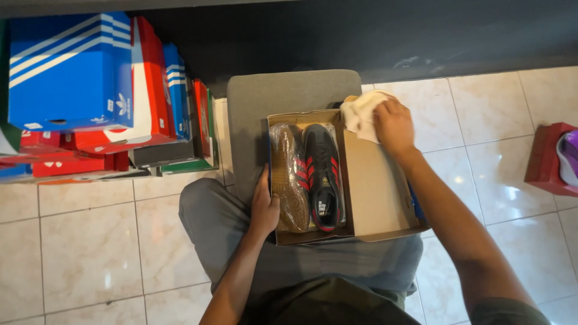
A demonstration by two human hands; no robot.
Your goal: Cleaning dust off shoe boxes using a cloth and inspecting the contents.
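An open cardboard shoe box (pixel 373 186) rests on my lap and a grey stool (pixel 283 90). Inside lie two dark sneakers with red stripes: one (pixel 324 177) sole-down, the other (pixel 289 177) on its side showing a tan sole under clear wrap. My left hand (pixel 264 207) grips the box's left wall. My right hand (pixel 392 126) holds a crumpled wad of cream paper (pixel 361 114) over the box's far right corner, above the opened lid.
A stack of blue, red, white and green shoe boxes (pixel 90 90) stands at the left on the tiled floor. A red box (pixel 551 159) with a purple shoe sits at the right edge. A dark wall (pixel 391 36) runs behind the stool.
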